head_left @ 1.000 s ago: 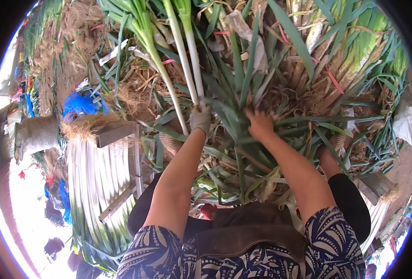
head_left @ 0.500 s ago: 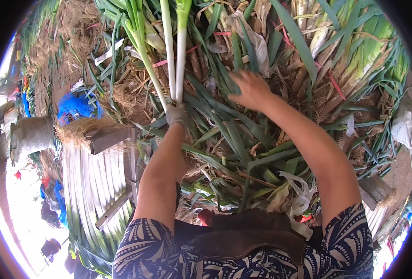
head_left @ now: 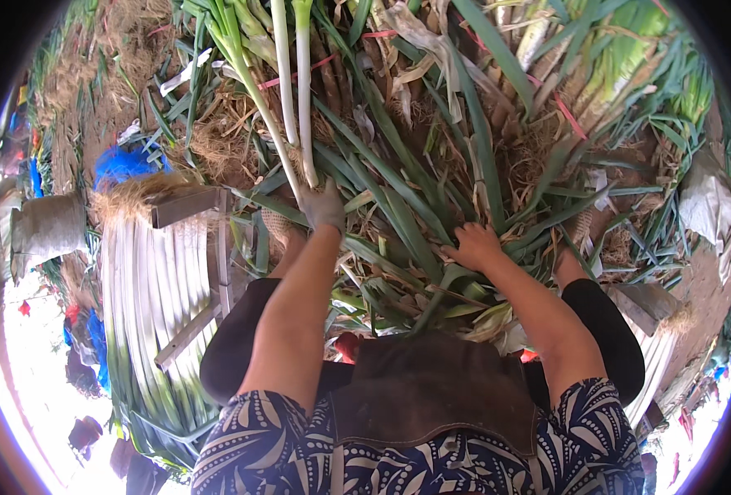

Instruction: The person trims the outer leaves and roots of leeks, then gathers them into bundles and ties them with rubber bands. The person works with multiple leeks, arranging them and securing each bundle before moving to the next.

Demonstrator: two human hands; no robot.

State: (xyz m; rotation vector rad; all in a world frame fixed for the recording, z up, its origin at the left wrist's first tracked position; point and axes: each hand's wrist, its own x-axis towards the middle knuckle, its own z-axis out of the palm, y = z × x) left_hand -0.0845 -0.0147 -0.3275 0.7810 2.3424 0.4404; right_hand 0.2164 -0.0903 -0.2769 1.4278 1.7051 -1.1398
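Note:
My left hand [head_left: 322,206], in a greyish glove, is closed around the white lower ends of a few green onions [head_left: 289,107]. Their stalks rise away from me, with green leaves at the far end. My bare right hand [head_left: 474,246] rests on a heap of loose green onion leaves [head_left: 406,219] in front of my body. Its thumb stands apart from the fingers, and the fingertips are partly lost among the leaves.
Trimmed white stalks [head_left: 163,272] lie stacked in a metal frame [head_left: 185,205] at my left. Blue netting [head_left: 126,165] sits behind it. Untrimmed bundles [head_left: 621,91] with pink ties lie at the far right. Another metal bracket [head_left: 650,304] stands at my right.
My right hand has come down and toward me from the far leaves onto the heap. My left hand still grips the green onions, shifted slightly nearer. My knees now show on both sides.

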